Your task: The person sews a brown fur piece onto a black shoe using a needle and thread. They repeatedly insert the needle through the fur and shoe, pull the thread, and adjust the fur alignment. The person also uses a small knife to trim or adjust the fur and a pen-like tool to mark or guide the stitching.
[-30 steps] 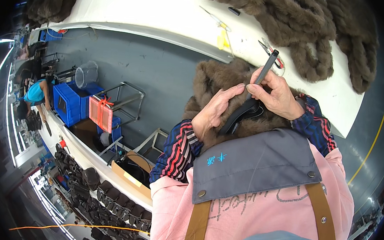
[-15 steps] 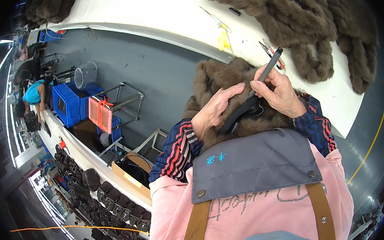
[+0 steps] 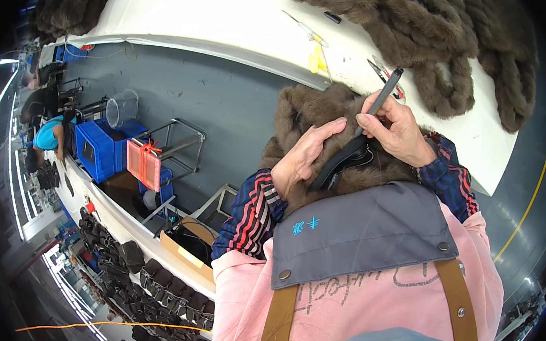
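Observation:
My right hand (image 3: 399,132) pinches a dark grey marker pen (image 3: 387,90), held slanted with its upper end pointing away from me. The pen's lower end meets a black curved, padded-looking piece (image 3: 334,166) lying in a brown fur item (image 3: 300,112) against my body. Beside that black piece, my left hand (image 3: 305,155) rests on the fur with its fingers stretched out together. I cannot make out the pen's tip. Nearest my right hand on the table is a small red-handled snipping tool (image 3: 378,68), partly hidden behind the hand.
On the white table (image 3: 202,11) lie brown fur pieces (image 3: 419,28), a black pen cap (image 3: 332,17), a thin pointed tool (image 3: 305,27) and a yellow item (image 3: 317,60). Blue crates (image 3: 98,150), a metal frame (image 3: 185,144) and a cardboard box (image 3: 183,253) stand at left, near another person (image 3: 48,133).
My hands, the marker pen and the fur item stay almost where they were. The person far to the left has shifted a little.

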The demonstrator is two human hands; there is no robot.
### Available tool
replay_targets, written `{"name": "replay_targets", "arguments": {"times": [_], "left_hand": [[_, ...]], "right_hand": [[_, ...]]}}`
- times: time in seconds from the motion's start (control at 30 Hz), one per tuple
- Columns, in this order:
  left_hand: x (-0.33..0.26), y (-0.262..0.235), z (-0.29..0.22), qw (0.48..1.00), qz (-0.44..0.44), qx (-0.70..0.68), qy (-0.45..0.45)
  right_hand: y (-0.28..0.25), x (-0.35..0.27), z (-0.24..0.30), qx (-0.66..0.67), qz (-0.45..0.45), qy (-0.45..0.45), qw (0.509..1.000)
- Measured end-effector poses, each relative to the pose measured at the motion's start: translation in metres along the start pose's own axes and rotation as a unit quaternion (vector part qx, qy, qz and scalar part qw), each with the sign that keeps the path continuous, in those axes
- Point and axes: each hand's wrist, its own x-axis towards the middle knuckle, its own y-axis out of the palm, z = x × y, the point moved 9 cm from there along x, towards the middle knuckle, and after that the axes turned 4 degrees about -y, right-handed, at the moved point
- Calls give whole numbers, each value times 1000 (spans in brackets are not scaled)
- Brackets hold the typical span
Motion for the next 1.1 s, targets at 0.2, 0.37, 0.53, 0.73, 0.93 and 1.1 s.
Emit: {"name": "replay_targets", "arguments": {"times": [0.2,0.37,0.53,0.73,0.93,1.1], "left_hand": [[4,8,-7,976,-55,-91,-192],[0,7,-5,984,-54,-72,-156],[1,8,-13,998,-14,-49,-19],[8,9,-20,994,-63,-53,-77],[9,19,-23,950,-75,-109,-284],[5,12,-24,984,-99,-108,-104]], "right_hand": [[-2,-2,0,-24,-5,2,1000],[-2,-3,3,-24,-3,-3,1000],[2,-6,2,-26,-1,-13,1000],[-3,-8,0,4,-20,19,1000],[-1,-11,3,-3,-15,15,1000],[-1,-12,1,-4,-24,18,1000]]}}
